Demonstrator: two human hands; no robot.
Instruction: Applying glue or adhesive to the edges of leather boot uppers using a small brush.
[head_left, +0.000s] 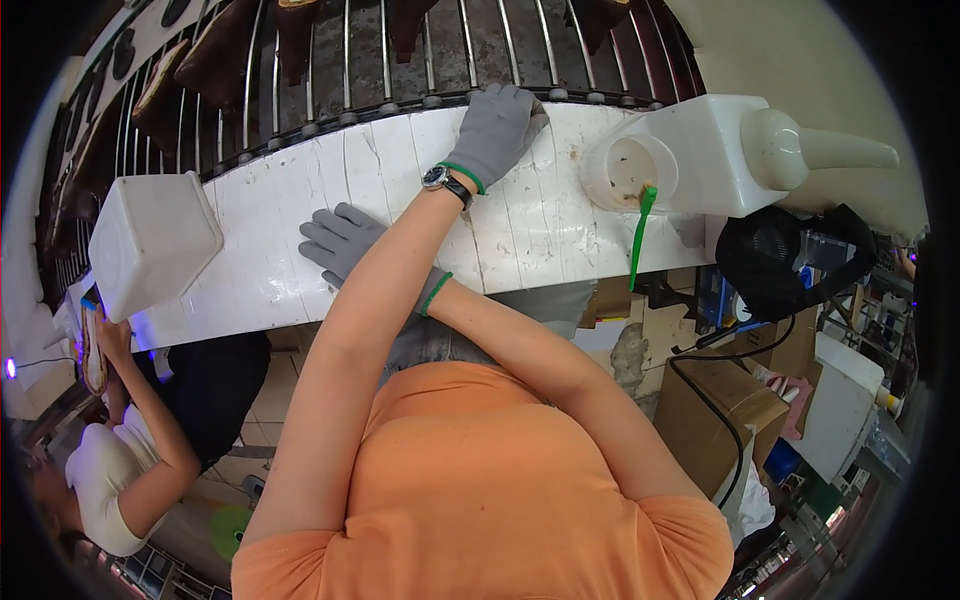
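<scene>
My forearms cross over the near edge of the white work table [390,160], the left above the right. My left hand [497,132], in a grey glove with a green cuff and a watch at the wrist, rests at the table's far edge beside the roller conveyor [428,60]. Its fingers bend loosely downward with their tips partly hidden, and I see nothing in them. Further left, my right hand [345,240], gloved the same way, lies flat on the table with fingers spread, holding nothing. Part of its wrist is behind my left forearm.
A white plastic container [155,245] stands at the left end. At right are a clear cup [630,170], a green-handled brush [643,235] and a white jug [705,150]. Brown leather shoe parts [215,60] sit along the conveyor. A co-worker [125,470] handles a shoe at left.
</scene>
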